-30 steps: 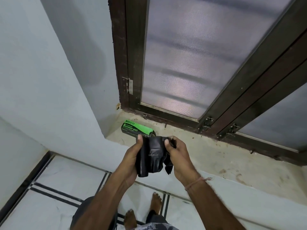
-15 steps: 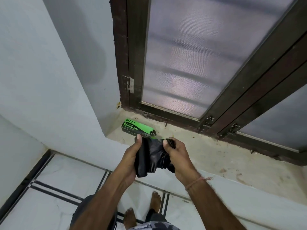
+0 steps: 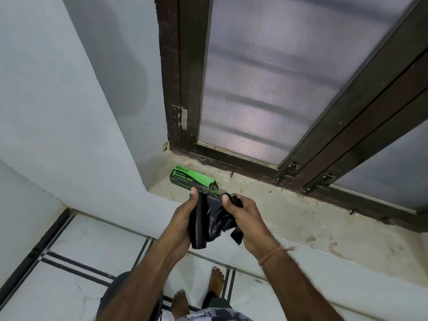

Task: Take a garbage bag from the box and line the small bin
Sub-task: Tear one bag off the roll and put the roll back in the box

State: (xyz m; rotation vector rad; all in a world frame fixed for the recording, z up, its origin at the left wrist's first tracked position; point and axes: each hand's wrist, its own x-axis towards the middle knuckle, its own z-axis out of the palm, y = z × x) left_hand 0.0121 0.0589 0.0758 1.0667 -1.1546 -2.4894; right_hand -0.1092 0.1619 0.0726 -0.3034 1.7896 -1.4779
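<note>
1. Left hand (image 3: 185,218) gripping black garbage bag roll (image 3: 198,224), thumb on top.
2. Right hand (image 3: 245,218) pinching loose bag end (image 3: 217,218).
3. Box (image 3: 191,178) on ledge (image 3: 301,218) (green, contents hidden), just behind the hands.

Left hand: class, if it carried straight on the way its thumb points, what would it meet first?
Probably the green garbage bag box on the ledge, just beyond the left hand; depth is unclear.

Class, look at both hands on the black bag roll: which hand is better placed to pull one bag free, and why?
Probably the right hand: its fingers pinch the loose, crumpled bag end, while the left hand grips the rolled part, so it can anchor.
</note>
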